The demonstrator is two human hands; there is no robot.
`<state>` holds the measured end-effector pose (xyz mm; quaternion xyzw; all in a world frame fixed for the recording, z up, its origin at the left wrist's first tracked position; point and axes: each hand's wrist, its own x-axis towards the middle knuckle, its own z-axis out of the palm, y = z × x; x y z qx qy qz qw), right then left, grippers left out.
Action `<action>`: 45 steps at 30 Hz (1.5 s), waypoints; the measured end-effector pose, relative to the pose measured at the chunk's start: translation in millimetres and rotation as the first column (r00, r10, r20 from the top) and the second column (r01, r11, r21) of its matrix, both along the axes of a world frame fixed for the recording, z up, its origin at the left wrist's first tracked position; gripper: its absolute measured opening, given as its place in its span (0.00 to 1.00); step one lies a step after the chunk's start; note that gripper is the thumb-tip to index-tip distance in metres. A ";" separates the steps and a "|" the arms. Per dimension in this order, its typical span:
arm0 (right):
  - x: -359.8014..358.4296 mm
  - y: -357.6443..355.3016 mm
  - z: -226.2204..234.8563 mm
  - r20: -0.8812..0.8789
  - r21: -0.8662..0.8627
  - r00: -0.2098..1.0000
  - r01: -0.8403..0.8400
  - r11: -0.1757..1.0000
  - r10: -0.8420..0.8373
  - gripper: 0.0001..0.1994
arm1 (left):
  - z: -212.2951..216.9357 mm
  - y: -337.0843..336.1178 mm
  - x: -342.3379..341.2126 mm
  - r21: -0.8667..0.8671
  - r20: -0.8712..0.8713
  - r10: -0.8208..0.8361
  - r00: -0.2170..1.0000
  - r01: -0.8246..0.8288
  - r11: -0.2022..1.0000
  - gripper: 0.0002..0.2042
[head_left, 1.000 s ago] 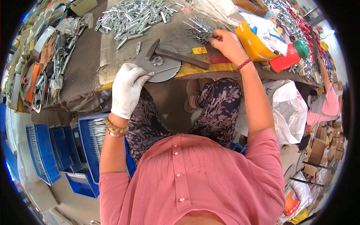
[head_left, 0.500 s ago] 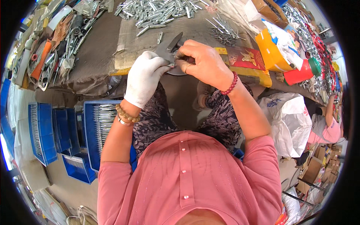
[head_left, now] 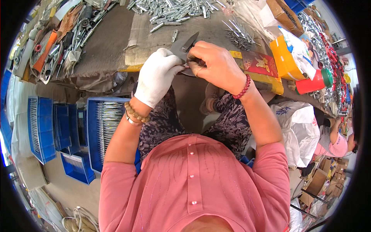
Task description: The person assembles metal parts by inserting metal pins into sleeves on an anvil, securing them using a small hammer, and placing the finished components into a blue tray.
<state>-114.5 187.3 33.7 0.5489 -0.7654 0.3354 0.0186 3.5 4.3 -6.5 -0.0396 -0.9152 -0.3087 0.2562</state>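
My left hand, in a white knit glove, is closed in a pinch at the table's near edge. A small metal part barely shows at its thumb and fingertip. My bare right hand is right beside it, fingers curled and closed; whatever they hold is hidden. Behind both hands lies a grey metal plate with a dark flat blade-like piece standing up from it. A single silver metal sleeve lies just beyond the plate.
A heap of silver metal sleeves lies at the back. Thin rods and dark small parts are right of it, near a yellow box and red jar. Blue bins of metal rods stand lower left. Another person is far right.
The whole view has shifted slightly, with table things appearing a little further right. My hands stay together at the plate. The small metal part at my left fingertips shows less than before.
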 end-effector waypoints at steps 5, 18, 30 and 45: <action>-0.4 -6.8 -4.2 -0.203 -0.021 0.979 -0.036 0.999 0.031 0.08 | -2.1 -2.2 -2.2 0.007 0.011 0.001 1.000 -0.002 1.000 0.05; -13.7 39.5 -9.8 -0.379 0.086 0.873 0.365 0.927 -0.308 0.16 | -0.6 -1.5 -2.9 0.058 0.033 -0.012 0.999 0.010 0.998 0.04; 40.4 68.8 3.8 -0.279 -0.222 0.922 0.208 0.953 -0.267 0.24 | -1.3 -5.8 -3.1 0.078 -0.005 -0.059 0.998 0.060 0.995 0.05; 48.3 75.7 -10.3 -0.306 -0.048 0.907 0.288 0.957 -0.288 0.27 | -0.8 -5.8 -2.8 0.092 0.048 -0.041 0.998 0.036 0.995 0.05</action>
